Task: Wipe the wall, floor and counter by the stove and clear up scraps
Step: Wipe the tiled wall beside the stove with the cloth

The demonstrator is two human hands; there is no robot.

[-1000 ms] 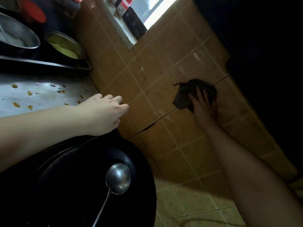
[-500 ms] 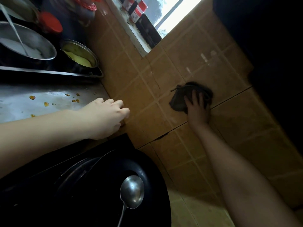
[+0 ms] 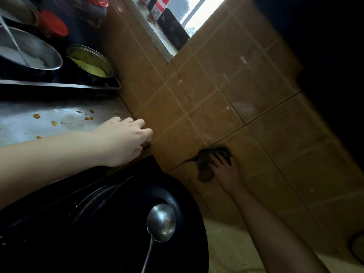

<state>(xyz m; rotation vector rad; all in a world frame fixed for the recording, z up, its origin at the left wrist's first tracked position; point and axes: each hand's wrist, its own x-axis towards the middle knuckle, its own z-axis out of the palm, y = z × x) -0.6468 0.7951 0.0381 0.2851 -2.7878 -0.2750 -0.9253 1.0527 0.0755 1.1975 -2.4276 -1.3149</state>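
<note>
My right hand (image 3: 226,172) presses a dark rag (image 3: 208,164) flat against the brown tiled wall (image 3: 226,91), low down near the floor tiles (image 3: 226,247); the rag looks blurred. My left hand (image 3: 126,140) rests with curled fingers on the edge of the steel counter (image 3: 39,119), right where it meets the wall, holding nothing. Small orange scraps and drips (image 3: 54,123) dot the counter behind that hand.
A black wok (image 3: 118,223) with a steel ladle (image 3: 160,223) sits below my left arm. Behind the counter, a tray (image 3: 78,86) holds a steel bowl (image 3: 29,54) and a pot of yellow food (image 3: 88,64). Red-lidded jars (image 3: 53,24) stand behind; bottles (image 3: 161,5) line the window sill.
My right hand has slid the rag down the wall toward the floor. My left hand has stayed on the counter edge. The view has shifted slightly.
</note>
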